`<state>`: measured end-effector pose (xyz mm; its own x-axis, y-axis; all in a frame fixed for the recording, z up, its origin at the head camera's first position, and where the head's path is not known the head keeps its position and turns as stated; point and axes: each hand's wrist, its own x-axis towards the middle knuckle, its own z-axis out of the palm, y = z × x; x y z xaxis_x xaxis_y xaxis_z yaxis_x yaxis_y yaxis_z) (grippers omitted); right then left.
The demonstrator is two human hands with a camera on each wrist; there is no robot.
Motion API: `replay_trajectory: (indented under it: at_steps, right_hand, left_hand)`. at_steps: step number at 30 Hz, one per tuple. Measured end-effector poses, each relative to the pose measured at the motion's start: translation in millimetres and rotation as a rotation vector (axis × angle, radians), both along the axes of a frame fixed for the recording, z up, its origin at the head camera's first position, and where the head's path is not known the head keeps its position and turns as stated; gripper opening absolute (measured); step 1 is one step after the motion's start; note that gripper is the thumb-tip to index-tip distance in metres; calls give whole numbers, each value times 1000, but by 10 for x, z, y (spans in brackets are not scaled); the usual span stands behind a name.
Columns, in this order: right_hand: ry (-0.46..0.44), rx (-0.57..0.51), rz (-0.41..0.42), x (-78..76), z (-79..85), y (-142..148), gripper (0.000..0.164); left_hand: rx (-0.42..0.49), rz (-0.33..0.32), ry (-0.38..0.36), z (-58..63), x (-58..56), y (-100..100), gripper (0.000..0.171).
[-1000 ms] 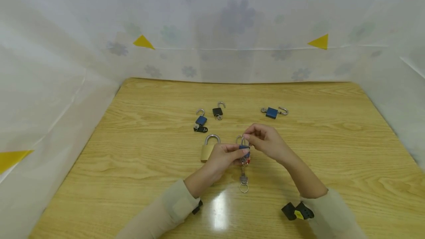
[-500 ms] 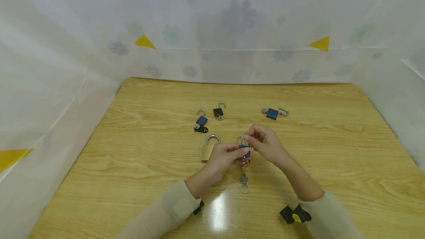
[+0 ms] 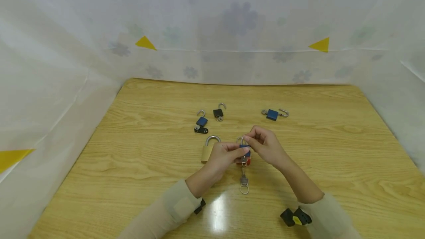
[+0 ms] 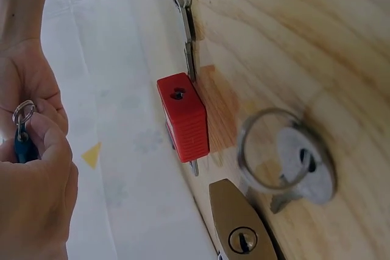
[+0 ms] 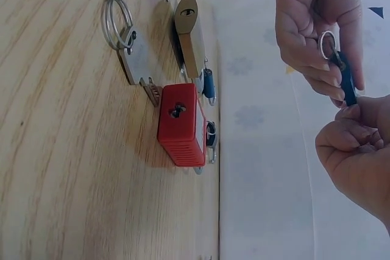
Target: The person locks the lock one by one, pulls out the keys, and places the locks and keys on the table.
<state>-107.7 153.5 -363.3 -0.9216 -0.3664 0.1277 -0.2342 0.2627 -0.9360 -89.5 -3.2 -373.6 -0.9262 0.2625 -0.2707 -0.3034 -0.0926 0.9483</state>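
Blue colours the held padlock (image 5: 346, 80), the far left padlock (image 3: 201, 121) and the far right padlock (image 3: 272, 115), while the far middle padlock (image 3: 218, 113) is black, the near left padlock (image 3: 206, 154) gold and the near middle padlock (image 5: 183, 132) red. The counter (image 3: 132, 158) shows yellow-brown wood grain. White cloth (image 3: 212, 62) carries pale purple and green flowers.

The left arm (image 3: 166, 207) and right arm (image 3: 300, 183) come up from the bottom in pale long sleeves and lean in toward each other. The left grip (image 3: 223, 156) and right grip (image 3: 267, 145) are close together, up in the air. The left thumb (image 3: 239, 153) lies on top in a pinch. The right one is a bit higher, its fingers curled, and pinches with its tips.
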Motion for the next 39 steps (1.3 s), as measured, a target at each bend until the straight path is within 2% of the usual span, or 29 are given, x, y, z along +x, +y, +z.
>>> replay_trajectory:
  at_steps: [7, 14, 27, 39]
  right_hand:
    - [65, 9, 43, -1, -35, 16, 15]
    - [62, 3, 74, 1, -69, 27, 16]
    - [-28, 6, 20, 33, 1, 24, 14]
    - [-18, 14, -1, 17, -1, 39, 13]
  left_hand:
    - [-2, -1, 19, -19, 12, 3, 24]
    - [0, 13, 27, -40, 6, 10, 25]
    - [-36, -27, 15, -19, -24, 0, 26]
    - [-72, -72, 24, 24, -42, -30, 25]
